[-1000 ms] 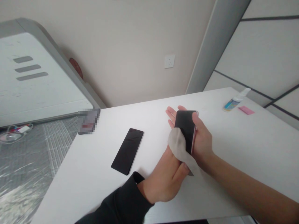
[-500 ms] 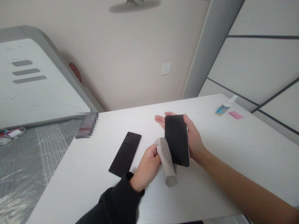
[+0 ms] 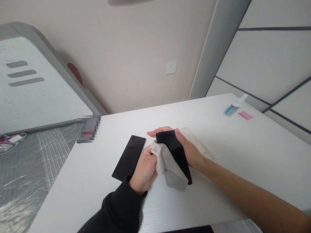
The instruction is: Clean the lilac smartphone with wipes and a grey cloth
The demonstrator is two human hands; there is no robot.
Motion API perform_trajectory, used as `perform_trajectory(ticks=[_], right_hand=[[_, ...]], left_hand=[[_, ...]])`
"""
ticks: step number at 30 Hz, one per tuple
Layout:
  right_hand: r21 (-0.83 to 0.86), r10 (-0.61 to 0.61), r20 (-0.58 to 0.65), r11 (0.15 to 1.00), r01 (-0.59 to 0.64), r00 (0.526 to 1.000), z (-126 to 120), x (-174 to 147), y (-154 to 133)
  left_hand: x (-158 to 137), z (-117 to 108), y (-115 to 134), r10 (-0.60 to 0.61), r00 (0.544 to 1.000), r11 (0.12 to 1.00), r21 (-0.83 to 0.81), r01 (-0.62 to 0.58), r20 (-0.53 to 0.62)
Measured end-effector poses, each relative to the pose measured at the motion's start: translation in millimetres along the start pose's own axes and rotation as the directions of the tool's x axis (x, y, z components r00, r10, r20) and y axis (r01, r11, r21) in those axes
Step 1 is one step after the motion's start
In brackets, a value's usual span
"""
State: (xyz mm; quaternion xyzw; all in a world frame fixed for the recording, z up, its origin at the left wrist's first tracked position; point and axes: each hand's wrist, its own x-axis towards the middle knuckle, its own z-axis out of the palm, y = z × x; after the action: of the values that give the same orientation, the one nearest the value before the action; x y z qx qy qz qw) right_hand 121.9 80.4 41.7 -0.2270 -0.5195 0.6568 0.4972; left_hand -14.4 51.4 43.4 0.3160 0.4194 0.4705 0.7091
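My right hand (image 3: pixel 188 147) holds a black phone (image 3: pixel 175 152) by its edges, screen tilted towards my left, just above the white table (image 3: pixel 243 155). My left hand (image 3: pixel 143 170), in a dark sleeve, grips a pale grey cloth (image 3: pixel 167 168) and presses it against the phone's screen. Part of the cloth spreads behind my right hand on the table. A second black phone (image 3: pixel 128 157) lies flat, screen up, just left of my left hand.
A small spray bottle (image 3: pixel 233 106) with a blue label and a pink packet (image 3: pixel 245 115) lie at the table's far right. A blurred dark object (image 3: pixel 87 128) sits at the far left corner. A wall socket (image 3: pixel 171 67) is behind. Left of the table is grey flooring.
My right hand has tipped the phone onto its side and lowered it. My left hand has brought the cloth up over the screen; earlier the cloth hung below the phone.
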Motion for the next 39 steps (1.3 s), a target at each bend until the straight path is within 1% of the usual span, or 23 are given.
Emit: perform_trajectory(ticks=[2, 5, 9, 13, 15, 17, 21, 24, 27, 29, 31, 34, 39], right_hand=[[0.037, 0.003, -0.010, 0.999, -0.003, 1.000, 1, -1, 2], [0.084, 0.005, -0.060, 0.996, 0.000, 0.998, 2, -1, 5], [0.094, 0.013, -0.171, 0.996, 0.004, 0.985, 3, -1, -1], [0.129, 0.044, -0.319, 0.992, -0.003, 0.947, -3, 2, -13], [0.142, 0.059, -0.354, 0.990, -0.009, 0.933, -7, 5, -14], [0.143, 0.083, -0.338, 0.989, -0.036, 0.937, -9, 6, -11], [0.154, 0.133, -0.200, 0.983, -0.103, 0.971, -7, 4, 0], [0.161, 0.116, -0.077, 0.982, -0.102, 0.990, 1, 0, 6], [0.101, 0.087, -0.001, 0.991, -0.087, 0.996, 7, -5, 7], [0.046, 0.060, -0.013, 0.997, -0.059, 0.998, 9, -6, 6], [0.017, 0.044, -0.046, 0.999, -0.043, 0.998, 10, -7, 4], [0.033, 0.046, -0.083, 0.999, -0.043, 0.996, 10, -7, 3], [0.086, 0.072, -0.091, 0.994, -0.064, 0.993, 9, -6, 2]], left_hand=[[0, 0, 0, -0.003, 1.000, 1.000, -0.007, 0.003, -0.006], [1, 0, -1, -0.014, 1.000, 1.000, -0.009, 0.014, 0.012], [1, -1, -3, -0.084, 0.991, 0.996, 0.027, 0.081, 0.107], [-2, -3, -4, -0.181, 0.960, 0.982, 0.092, 0.165, 0.213], [-4, -2, -6, -0.199, 0.952, 0.978, 0.106, 0.179, 0.235], [-5, 0, -8, -0.188, 0.956, 0.980, 0.100, 0.170, 0.224], [-6, 2, -9, -0.106, 0.985, 0.994, 0.050, 0.100, 0.139], [-5, 1, -3, -0.029, 0.998, 1.000, 0.002, 0.029, 0.058], [-5, 2, 6, 0.027, 1.000, 0.999, -0.031, -0.027, -0.007], [-5, 3, 9, 0.037, 0.999, 0.999, -0.039, -0.038, -0.017], [-5, 6, 9, 0.032, 0.999, 0.999, -0.038, -0.032, -0.004], [-5, 7, 6, 0.024, 0.999, 0.999, -0.029, -0.023, 0.036], [-5, 3, 1, 0.014, 0.995, 1.000, -0.011, -0.013, 0.097]])
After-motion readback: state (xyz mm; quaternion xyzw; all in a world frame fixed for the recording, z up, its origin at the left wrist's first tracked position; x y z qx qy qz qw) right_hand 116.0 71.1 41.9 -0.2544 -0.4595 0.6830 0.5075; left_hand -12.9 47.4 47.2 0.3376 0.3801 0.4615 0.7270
